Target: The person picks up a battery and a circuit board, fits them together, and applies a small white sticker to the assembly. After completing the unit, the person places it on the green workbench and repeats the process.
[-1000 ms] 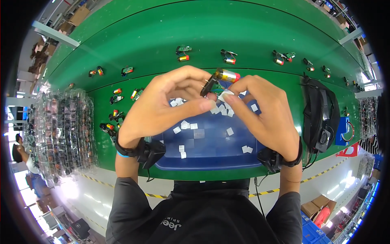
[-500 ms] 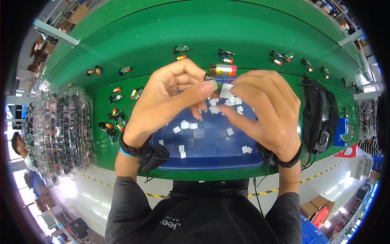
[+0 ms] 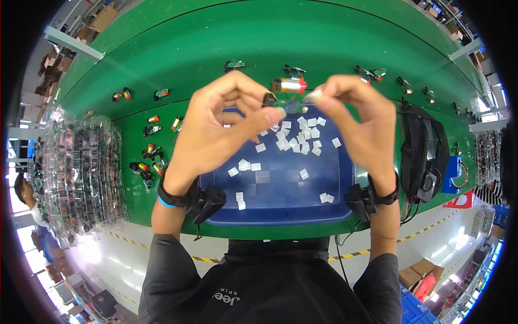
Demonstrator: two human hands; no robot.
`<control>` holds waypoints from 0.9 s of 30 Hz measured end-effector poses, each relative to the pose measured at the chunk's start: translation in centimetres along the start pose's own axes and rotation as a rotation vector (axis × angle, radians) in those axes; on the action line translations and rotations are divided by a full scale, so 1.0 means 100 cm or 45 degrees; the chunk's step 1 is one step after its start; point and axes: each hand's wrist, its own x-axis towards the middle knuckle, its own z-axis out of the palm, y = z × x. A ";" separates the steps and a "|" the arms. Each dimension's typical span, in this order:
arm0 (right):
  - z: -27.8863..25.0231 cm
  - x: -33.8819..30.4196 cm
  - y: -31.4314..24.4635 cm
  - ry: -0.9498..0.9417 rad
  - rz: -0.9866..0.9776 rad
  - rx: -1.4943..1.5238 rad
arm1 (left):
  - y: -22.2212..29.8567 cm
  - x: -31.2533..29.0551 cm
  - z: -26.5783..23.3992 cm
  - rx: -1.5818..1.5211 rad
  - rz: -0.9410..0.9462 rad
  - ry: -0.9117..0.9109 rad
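Bare hands at work above a green bench [image 3: 270, 38], seen from the head. The left hand [image 3: 216, 132] holds a small circuit assembly [image 3: 295, 107], its thumb and fingers closed on the black end part [image 3: 269, 100]; the thumb covers the place of contact, so the exact grip cannot be told. The assembly is raised over the far part of a blue tray [image 3: 275, 217], its yellow, silver and red cylinder [image 3: 288, 85] lying beyond the board. The fingers of the right hand [image 3: 360, 121] are pinched narrow on a white piece [image 3: 313, 95], blurred and mostly covered by the fingertips; whether it touches the board is unclear. Loose white squares [image 3: 302, 141] lie scattered in the tray, whose far edge is largely screened by the hands. Further assemblies [image 3: 162, 94] stand about the bench; the one directly behind the raised cylinder is partly masked by it, and those behind each hand are partly cut off. Black wrist devices [image 3: 207, 204] overlap the tray's near corners. To the left, stacked clear plastic trays [image 3: 81, 173] blur into glare, their contents indistinct; to the right lie a black bag [image 3: 425, 154] and a blue block [image 3: 454, 181]. At the left rim, a co-worker [image 3: 24, 190] is only partly visible.
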 end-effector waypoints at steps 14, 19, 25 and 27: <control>-0.006 0.001 -0.008 -0.215 0.278 0.213 | -0.001 0.000 0.000 0.068 0.009 -0.263; -0.008 -0.001 -0.007 -0.189 0.172 0.284 | -0.001 -0.004 0.009 0.248 0.096 -0.226; 0.005 -0.008 -0.016 -0.043 0.141 0.386 | -0.006 -0.009 0.026 0.172 -0.038 -0.028; 0.005 -0.010 -0.016 -0.069 0.037 0.232 | -0.006 -0.010 0.025 0.207 -0.012 -0.032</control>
